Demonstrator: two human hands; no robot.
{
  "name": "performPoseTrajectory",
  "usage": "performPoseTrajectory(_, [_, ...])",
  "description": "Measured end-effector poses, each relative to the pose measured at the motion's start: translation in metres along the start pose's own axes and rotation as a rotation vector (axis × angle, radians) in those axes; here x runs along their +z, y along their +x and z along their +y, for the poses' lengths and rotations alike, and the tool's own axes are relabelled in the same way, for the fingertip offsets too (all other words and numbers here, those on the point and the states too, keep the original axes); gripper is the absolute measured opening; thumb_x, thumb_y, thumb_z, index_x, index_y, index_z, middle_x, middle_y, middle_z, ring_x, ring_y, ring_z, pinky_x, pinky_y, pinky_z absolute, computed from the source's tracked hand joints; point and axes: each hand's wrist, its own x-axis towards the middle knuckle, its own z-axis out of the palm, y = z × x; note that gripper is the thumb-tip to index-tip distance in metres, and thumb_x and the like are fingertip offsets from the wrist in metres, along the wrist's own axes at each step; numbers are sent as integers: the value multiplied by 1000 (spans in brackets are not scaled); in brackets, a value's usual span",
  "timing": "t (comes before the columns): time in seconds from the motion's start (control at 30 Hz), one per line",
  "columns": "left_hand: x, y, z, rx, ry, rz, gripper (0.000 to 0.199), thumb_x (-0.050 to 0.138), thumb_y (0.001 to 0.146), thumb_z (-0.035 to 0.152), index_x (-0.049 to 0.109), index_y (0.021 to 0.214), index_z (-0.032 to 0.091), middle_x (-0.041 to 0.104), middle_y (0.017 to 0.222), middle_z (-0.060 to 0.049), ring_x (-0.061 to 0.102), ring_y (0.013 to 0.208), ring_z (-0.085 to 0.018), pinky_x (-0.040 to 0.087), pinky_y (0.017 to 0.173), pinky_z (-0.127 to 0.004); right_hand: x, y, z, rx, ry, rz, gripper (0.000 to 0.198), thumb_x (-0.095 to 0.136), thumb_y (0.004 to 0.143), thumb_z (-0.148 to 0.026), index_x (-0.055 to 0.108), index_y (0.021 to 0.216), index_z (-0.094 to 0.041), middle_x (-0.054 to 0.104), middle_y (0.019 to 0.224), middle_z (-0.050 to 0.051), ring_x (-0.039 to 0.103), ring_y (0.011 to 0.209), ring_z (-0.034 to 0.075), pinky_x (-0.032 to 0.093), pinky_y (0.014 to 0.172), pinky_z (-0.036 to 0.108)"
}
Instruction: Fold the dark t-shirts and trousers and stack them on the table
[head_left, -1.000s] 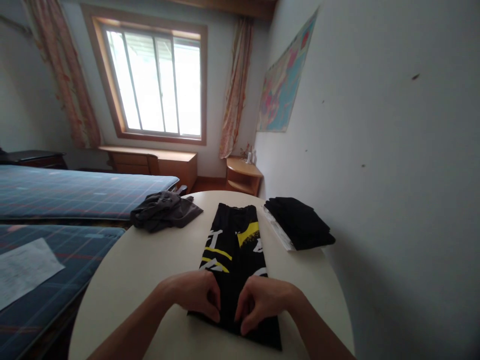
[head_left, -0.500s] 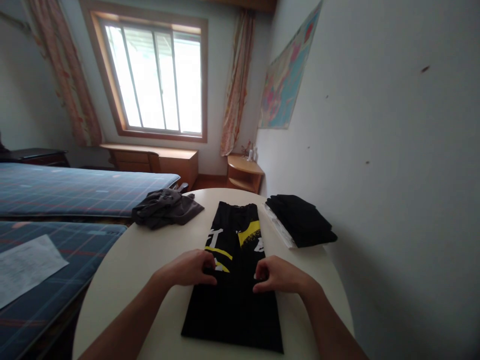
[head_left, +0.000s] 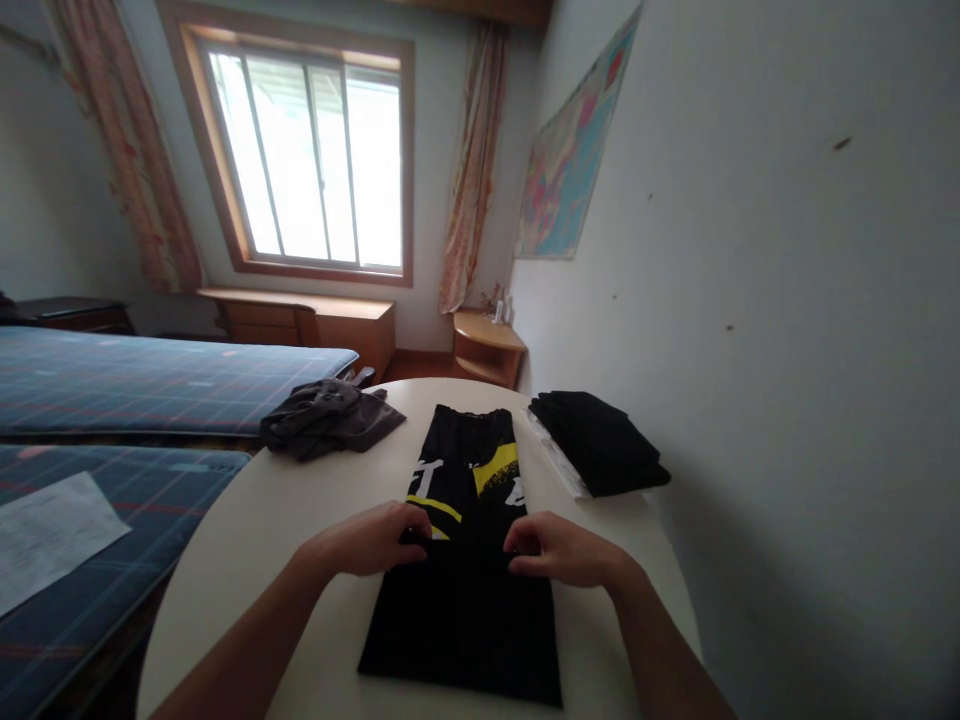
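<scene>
A pair of black pants [head_left: 465, 630] with yellow and white print lies lengthwise before me on the round white table [head_left: 300, 510]. Its narrower top end, which looks like a waistband, points away from me. A plain black layer is doubled over the printed part, its edge crossing between my hands. My left hand [head_left: 386, 540] pinches that edge at the left side, thumb beneath the curled fingers. On the opposite side my right hand [head_left: 555, 548] pinches the edge in the same way. Both fingertips are partly lost against the dark cloth.
At the table's far left lies a crumpled dark grey garment [head_left: 330, 418]. A stack of folded black clothes [head_left: 596, 440] rests at the right, with something white under it, near the wall [head_left: 787, 420]. A plaid mattress [head_left: 180, 480] with a paper sheet [head_left: 56, 540] adjoins the left.
The doubled-over black layer covers slightly more of the yellow and white print, and its edge lies straighter between my hands. My hands have barely shifted.
</scene>
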Motion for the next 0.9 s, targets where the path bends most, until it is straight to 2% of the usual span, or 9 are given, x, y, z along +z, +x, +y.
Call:
performPoseTrajectory(0.13, [-21, 10, 7, 34, 46, 146, 22, 58, 85, 35, 67, 102, 24, 70, 93, -2, 63, 82, -19, 46, 74, -27, -20, 2, -5, -93, -58, 183, 23, 62, 86, -37, 68, 98, -18, 65, 81, 1, 58, 72, 14, 45, 66, 24])
performPoseTrajectory(0.33, [-61, 64, 6, 23, 213, 452, 24, 56, 88, 29, 67, 108, 23, 72, 100, -4, 65, 91, -22, 47, 85, -32, -62, 42, -8, -209, -285, 653, 17, 58, 90, -29, 69, 97, -19, 68, 95, 5, 61, 86, 18, 46, 81, 30])
performPoseTrajectory(0.4, [-65, 85, 0, -19, 249, 547, 25, 54, 89, 29, 66, 111, 24, 71, 105, -5, 65, 99, -24, 47, 90, -35, -67, 61, -5, -213, -359, 785, 17, 55, 91, -25, 68, 99, -19, 67, 99, 6, 61, 92, 19, 44, 87, 31])
performPoseTrajectory(0.47, [-60, 102, -9, -59, 245, 608, 28, 51, 91, 27, 63, 116, 24, 69, 114, -5, 63, 108, -25, 46, 95, -36, -64, 78, 0, -163, -436, 860, 18, 54, 92, -22, 68, 103, -19, 66, 104, 8, 59, 100, 21, 42, 93, 33])
performPoseTrajectory(0.57, [-39, 114, -24, -57, 249, 571, 42, 57, 88, 26, 56, 129, 22, 59, 133, -9, 56, 122, -26, 42, 105, -37, -47, 93, 11, -54, -510, 861, 23, 56, 90, -21, 65, 111, -20, 65, 112, 9, 55, 109, 23, 39, 98, 37])
performPoseTrajectory(0.67, [-12, 110, -35, -32, 243, 524, 46, 60, 86, 28, 55, 131, 20, 50, 143, -11, 48, 131, -29, 36, 111, -40, -28, 92, 17, -39, -520, 778, 22, 59, 90, -24, 66, 111, -20, 64, 115, 9, 54, 111, 23, 37, 99, 38])
performPoseTrajectory(0.8, [12, 91, -42, 14, 179, 532, 37, 57, 89, 31, 59, 124, 20, 53, 140, -11, 49, 129, -28, 37, 111, -41, -10, 72, 3, -130, -477, 635, 18, 57, 93, -32, 69, 96, -20, 66, 102, 7, 58, 101, 21, 39, 94, 36])
performPoseTrajectory(0.9, [19, 76, -47, 9, 108, 605, 31, 51, 92, 32, 59, 120, 20, 58, 133, -10, 52, 125, -25, 38, 110, -40, 4, 54, -19, -276, -436, 403, 24, 63, 89, -43, 70, 93, -20, 67, 94, 4, 60, 91, 18, 42, 85, 30])
